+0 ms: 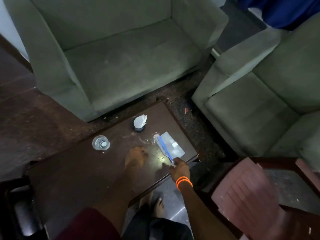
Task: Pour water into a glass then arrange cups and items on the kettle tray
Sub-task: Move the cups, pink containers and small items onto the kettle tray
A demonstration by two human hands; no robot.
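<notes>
A clear glass (101,142) with some water in it stands on the dark brown table (83,170), towards the far left edge. A black holder with white paper napkins (140,123) stands further back. A flat clear pouch with a blue strip (170,146) lies at the table's right end, with wet smears beside it. My right hand (180,168), orange bands on its wrist, pinches the near end of the blue strip. My left hand (136,157) rests on the table between the glass and the pouch, fingers curled under, with nothing visible in it.
A dark glossy object (26,215) sits on a dark tray-like surface at the bottom left, too blurred to name. Green armchairs (121,54) stand behind and to the right of the table. A reddish wooden chair (256,193) is close on my right.
</notes>
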